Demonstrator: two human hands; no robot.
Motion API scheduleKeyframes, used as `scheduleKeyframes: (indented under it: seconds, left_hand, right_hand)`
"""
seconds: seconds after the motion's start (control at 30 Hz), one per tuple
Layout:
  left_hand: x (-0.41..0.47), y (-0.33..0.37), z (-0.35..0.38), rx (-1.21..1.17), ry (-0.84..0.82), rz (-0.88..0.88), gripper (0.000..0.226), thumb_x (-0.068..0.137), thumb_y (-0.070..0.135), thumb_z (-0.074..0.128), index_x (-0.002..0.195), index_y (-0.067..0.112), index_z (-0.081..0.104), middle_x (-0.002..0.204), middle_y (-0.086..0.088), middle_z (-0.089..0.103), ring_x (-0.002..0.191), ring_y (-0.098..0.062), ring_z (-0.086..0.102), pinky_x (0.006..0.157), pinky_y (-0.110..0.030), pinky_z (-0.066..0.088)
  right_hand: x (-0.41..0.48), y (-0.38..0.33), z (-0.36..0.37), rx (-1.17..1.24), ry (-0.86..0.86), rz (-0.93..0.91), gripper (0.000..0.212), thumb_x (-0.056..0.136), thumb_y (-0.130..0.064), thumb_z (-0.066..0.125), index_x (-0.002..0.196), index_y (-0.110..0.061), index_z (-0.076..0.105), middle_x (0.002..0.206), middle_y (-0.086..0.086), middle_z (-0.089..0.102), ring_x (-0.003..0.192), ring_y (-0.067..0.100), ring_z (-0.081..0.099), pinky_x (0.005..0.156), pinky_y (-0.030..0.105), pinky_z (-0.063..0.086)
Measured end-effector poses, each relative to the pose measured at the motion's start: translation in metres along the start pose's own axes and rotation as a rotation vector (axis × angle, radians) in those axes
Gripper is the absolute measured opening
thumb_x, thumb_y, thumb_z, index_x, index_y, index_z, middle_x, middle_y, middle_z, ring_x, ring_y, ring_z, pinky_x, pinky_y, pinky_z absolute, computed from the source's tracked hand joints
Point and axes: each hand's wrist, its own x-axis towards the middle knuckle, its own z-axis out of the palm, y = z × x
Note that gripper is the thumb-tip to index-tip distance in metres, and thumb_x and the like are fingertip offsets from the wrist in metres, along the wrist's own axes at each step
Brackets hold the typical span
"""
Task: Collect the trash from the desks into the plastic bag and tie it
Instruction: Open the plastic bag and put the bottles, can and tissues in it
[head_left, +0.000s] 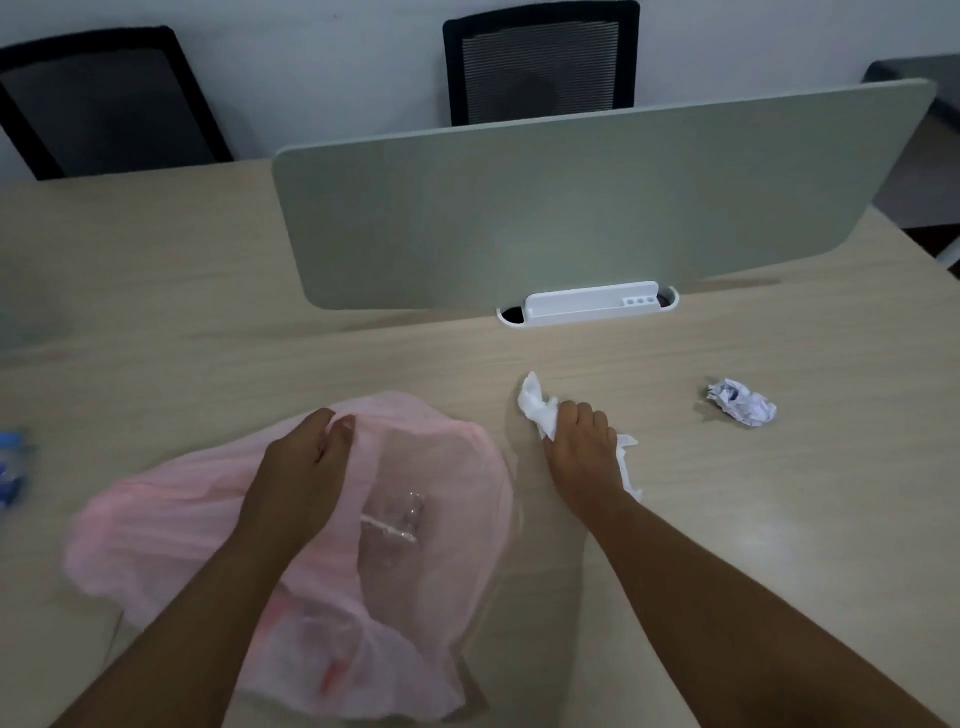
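the left hand (304, 467) pinches the rim of the pink plastic bag (156, 540), which lies slumped on the worktop (779, 545) with something clear inside. the right hand (582, 452) is closed around a white tissue (535, 408) just beside the bag. best to lift the rim so the mouth gapes, then carry the tissue over and drop it in. a crumpled paper ball (740, 401) waits further right; a blurred blue item (10, 467) sits at the left edge. nothing blocks the short path.
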Motion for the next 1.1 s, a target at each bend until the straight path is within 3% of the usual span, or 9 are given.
scheduleKeyframes:
  seconds: [0.1, 0.17, 0.4, 0.57, 0.63, 0.7, 0.77, 0.97, 1.1]
  left_hand:
    - [-0.001, 0.007, -0.016, 0.034, 0.006, -0.016, 0.036, 0.101, 0.042, 0.039, 0.073, 0.020, 0.045, 0.064, 0.000, 0.053, 0.063, -0.023, 0.052, 0.056, -0.034, 0.039]
    - [-0.002, 0.015, -0.027, 0.093, 0.046, -0.039, 0.037, 0.101, 0.043, 0.036, 0.077, 0.017, 0.047, 0.072, -0.007, 0.058, 0.070, -0.032, 0.055, 0.062, -0.039, 0.043]
    - [-0.007, 0.019, -0.076, 0.178, 0.069, -0.051, 0.040, 0.103, 0.042, 0.032, 0.082, 0.012, 0.048, 0.075, -0.010, 0.057, 0.071, -0.033, 0.054, 0.060, -0.037, 0.040]
    - [-0.013, 0.005, -0.101, 0.134, 0.088, -0.027, 0.038, 0.101, 0.043, 0.035, 0.071, 0.020, 0.039, 0.068, -0.003, 0.053, 0.064, -0.026, 0.051, 0.055, -0.034, 0.034]
    - [-0.014, 0.000, -0.105, 0.131, 0.080, -0.018, 0.038, 0.101, 0.044, 0.035, 0.072, 0.019, 0.040, 0.067, -0.003, 0.054, 0.063, -0.025, 0.052, 0.054, -0.034, 0.035]
    - [-0.014, -0.003, -0.106, 0.102, 0.054, 0.009, 0.037, 0.100, 0.043, 0.036, 0.071, 0.020, 0.040, 0.066, -0.001, 0.053, 0.060, -0.022, 0.050, 0.052, -0.033, 0.034]
    - [-0.012, -0.002, -0.101, 0.043, 0.022, 0.050, 0.037, 0.100, 0.041, 0.038, 0.068, 0.023, 0.038, 0.063, 0.002, 0.050, 0.057, -0.018, 0.047, 0.051, -0.032, 0.031]
    - [0.008, 0.020, -0.055, -0.059, -0.086, 0.156, 0.028, 0.097, 0.037, 0.042, 0.071, 0.030, 0.042, 0.060, 0.003, 0.046, 0.059, -0.023, 0.045, 0.054, -0.034, 0.034]
    - [0.019, 0.048, -0.016, -0.037, -0.168, 0.216, 0.025, 0.098, 0.035, 0.038, 0.076, 0.023, 0.038, 0.061, -0.001, 0.047, 0.063, -0.029, 0.046, 0.056, -0.037, 0.034]
  right_hand:
    - [-0.013, -0.013, -0.023, 0.280, 0.064, -0.112, 0.033, 0.091, -0.025, 0.034, 0.088, -0.004, 0.059, 0.075, 0.010, 0.053, 0.066, 0.027, 0.052, 0.060, 0.039, 0.044]
    - [-0.030, -0.031, -0.044, 0.480, 0.127, -0.217, 0.037, 0.087, -0.034, 0.040, 0.084, -0.002, 0.058, 0.078, 0.014, 0.056, 0.067, 0.030, 0.052, 0.061, 0.039, 0.046]
    - [-0.078, -0.115, -0.090, 0.477, 0.007, -0.598, 0.020, 0.084, -0.021, 0.057, 0.096, -0.004, 0.059, 0.090, 0.015, 0.058, 0.079, 0.032, 0.054, 0.070, 0.042, 0.044]
    - [-0.073, -0.178, -0.107, 0.403, -0.231, -0.729, 0.050, 0.090, -0.038, 0.054, 0.132, -0.013, 0.042, 0.133, 0.015, 0.043, 0.120, 0.035, 0.040, 0.099, 0.046, 0.036]
    - [-0.074, -0.186, -0.106, 0.351, -0.293, -0.750, 0.068, 0.086, -0.054, 0.053, 0.142, -0.021, 0.032, 0.151, 0.013, 0.026, 0.140, 0.039, 0.019, 0.112, 0.055, 0.022]
    - [-0.075, -0.180, -0.102, 0.331, -0.304, -0.745, 0.079, 0.083, -0.064, 0.049, 0.148, -0.029, 0.022, 0.160, 0.009, 0.011, 0.147, 0.038, 0.000, 0.117, 0.059, 0.006]
    - [-0.075, -0.162, -0.098, 0.356, -0.286, -0.705, 0.085, 0.080, -0.073, 0.045, 0.150, -0.036, 0.016, 0.162, 0.006, 0.008, 0.148, 0.035, -0.003, 0.117, 0.056, 0.002]
    - [-0.074, -0.067, -0.100, 0.281, -0.179, -0.430, 0.077, 0.075, -0.068, 0.055, 0.141, -0.031, 0.042, 0.137, 0.006, 0.046, 0.125, 0.032, 0.040, 0.101, 0.043, 0.035]
    - [-0.062, 0.008, -0.088, 0.214, -0.141, -0.137, 0.074, 0.075, -0.075, 0.048, 0.137, -0.034, 0.043, 0.141, 0.005, 0.042, 0.128, 0.034, 0.036, 0.102, 0.045, 0.033]
